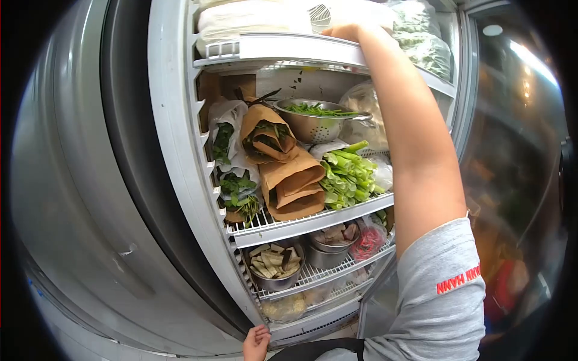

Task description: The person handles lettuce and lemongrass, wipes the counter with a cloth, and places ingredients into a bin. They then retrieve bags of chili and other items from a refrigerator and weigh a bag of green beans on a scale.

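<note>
My right arm reaches up to the top visible shelf point(301, 47) of an upright fridge. My right hand point(344, 31) is beside white bundles point(247, 24) and a white perforated container point(355, 15), its fingers mostly hidden behind the shelf's front edge. Whether they grip anything cannot be seen. Low at the bottom of the view, my left hand point(257, 343) has its fingers curled in, near the fridge's lower frame, with nothing visible in it. Bagged greens point(421, 51) lie to the right of my right hand.
The middle shelf bears brown paper wraps point(292, 183), a metal colander point(313, 126) of green stalks, cut leafy stems point(349, 177) and bagged herbs point(232, 150). Lower stand metal pots point(274, 280) of cut pieces. A glass door point(512, 150) stands open at right.
</note>
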Available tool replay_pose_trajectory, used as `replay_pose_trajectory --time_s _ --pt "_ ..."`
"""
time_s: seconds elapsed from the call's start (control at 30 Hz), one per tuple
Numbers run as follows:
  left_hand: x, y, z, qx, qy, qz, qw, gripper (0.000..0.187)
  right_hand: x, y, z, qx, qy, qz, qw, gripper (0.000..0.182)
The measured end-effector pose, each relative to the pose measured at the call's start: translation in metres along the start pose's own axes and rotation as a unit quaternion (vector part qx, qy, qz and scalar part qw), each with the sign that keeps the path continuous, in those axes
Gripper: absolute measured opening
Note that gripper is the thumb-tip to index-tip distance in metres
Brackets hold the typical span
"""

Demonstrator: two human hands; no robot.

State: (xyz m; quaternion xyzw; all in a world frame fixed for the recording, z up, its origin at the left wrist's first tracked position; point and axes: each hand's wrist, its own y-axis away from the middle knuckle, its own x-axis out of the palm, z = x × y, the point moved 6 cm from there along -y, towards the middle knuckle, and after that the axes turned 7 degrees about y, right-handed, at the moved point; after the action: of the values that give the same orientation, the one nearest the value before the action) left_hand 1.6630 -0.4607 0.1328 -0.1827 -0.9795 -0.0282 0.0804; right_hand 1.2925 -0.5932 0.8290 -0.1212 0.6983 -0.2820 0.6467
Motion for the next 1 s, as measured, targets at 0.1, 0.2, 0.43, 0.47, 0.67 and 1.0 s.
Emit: replay_pose_trajectory --time_s 0.1,0.2,0.43,0.47,0.67,1.0 --pt "0.004 -0.006 0.018 -0.02 0.01 0.014 1.0 0.037 -0.004 0.004 0.009 -0.039 0.073 0.015 0.996 0.033" --pt "0.017 -0.011 -0.002 -0.046 0.005 0.022 0.999 0.034 -0.007 0.008 0.021 -0.078 0.113 0.001 0.991 0.032" --pt "0.033 -0.007 -0.035 0.013 -0.121 0.083 0.989 0.039 0.003 0.001 0.033 -0.102 0.034 0.04 0.993 0.041" --pt "0.03 -0.006 -0.032 0.016 -0.124 0.087 0.988 0.039 0.001 0.0 0.028 -0.086 0.06 0.042 0.994 0.042" --pt "-0.002 0.014 -0.006 0.011 -0.066 0.06 0.996 0.035 -0.01 0.016 0.026 -0.029 0.199 -0.002 0.98 0.042" --pt "-0.007 0.026 -0.015 0.011 -0.077 0.044 0.996 0.034 -0.037 0.022 0.008 0.02 0.077 -0.219 0.972 0.04"
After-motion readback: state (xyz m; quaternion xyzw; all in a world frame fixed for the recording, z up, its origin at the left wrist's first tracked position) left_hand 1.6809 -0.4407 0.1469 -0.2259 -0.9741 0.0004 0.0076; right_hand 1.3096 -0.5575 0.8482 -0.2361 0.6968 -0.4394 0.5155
